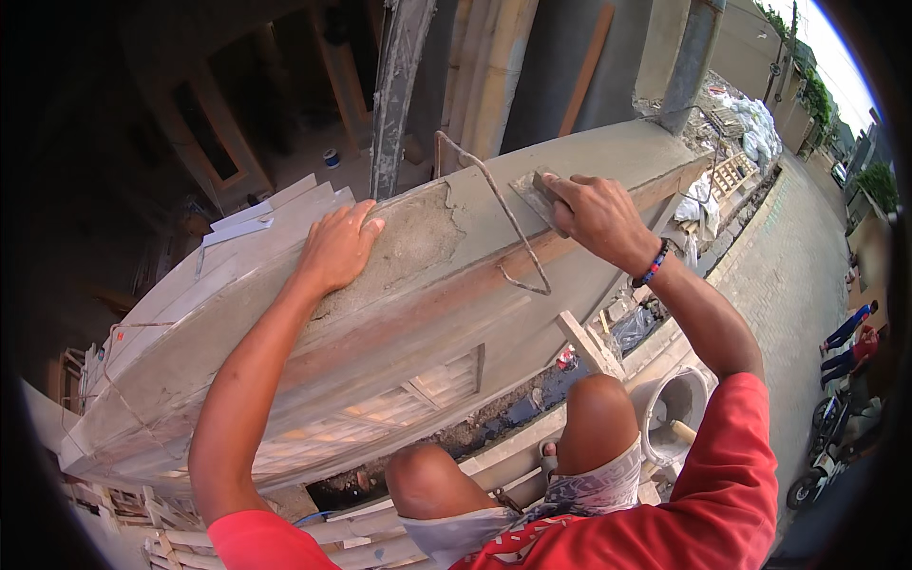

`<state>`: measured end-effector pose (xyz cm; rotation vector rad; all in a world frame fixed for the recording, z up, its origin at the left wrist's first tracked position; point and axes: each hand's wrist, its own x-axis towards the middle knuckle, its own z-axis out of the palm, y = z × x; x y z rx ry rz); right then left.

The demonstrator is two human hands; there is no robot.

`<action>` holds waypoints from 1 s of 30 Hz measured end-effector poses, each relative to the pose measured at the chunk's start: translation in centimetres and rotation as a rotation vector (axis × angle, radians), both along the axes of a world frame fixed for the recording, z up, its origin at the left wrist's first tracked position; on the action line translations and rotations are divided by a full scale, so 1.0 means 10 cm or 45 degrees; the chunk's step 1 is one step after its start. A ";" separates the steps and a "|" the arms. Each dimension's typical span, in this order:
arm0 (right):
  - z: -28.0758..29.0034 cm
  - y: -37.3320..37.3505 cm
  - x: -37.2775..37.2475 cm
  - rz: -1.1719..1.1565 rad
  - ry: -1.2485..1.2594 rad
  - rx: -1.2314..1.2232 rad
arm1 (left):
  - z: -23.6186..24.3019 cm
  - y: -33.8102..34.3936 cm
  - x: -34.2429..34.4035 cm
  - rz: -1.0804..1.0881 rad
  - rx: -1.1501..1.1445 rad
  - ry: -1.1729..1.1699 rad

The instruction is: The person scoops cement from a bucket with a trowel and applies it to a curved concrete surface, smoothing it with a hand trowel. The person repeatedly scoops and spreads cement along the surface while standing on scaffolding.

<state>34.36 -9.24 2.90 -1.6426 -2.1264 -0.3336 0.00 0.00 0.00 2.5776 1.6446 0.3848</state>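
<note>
My right hand point(603, 220) is closed on the grip of a plastering trowel point(534, 198). The trowel's blade lies against the smooth grey top of a long concrete ledge point(594, 152). My left hand point(339, 245) rests on the same ledge, fingers stretched toward its far edge and holding nothing. Between my hands lies a rougher patch of mortar point(413, 233) with a ragged border. A bent steel rod point(499, 195) arches over the ledge just left of the trowel.
A mortar-stained bucket point(655, 418) stands beside my right knee. Bamboo scaffolding point(380, 532) runs beneath me. A metal post point(399, 95) rises behind the ledge. Rubble and sacks point(750, 123) lie at the far right. Two people point(850, 342) and motorcycles point(812, 475) are along the paved street.
</note>
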 end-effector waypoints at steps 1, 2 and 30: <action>-0.01 0.00 0.15 -0.073 0.010 -0.034 | 0.04 -0.03 -0.07 -0.001 -0.017 0.005; -0.07 0.01 0.39 -0.127 0.057 0.030 | 0.07 -0.05 -0.13 -0.003 -0.034 0.012; -0.21 0.34 1.47 -0.187 0.017 0.273 | -0.05 0.06 0.06 -0.081 0.073 -0.112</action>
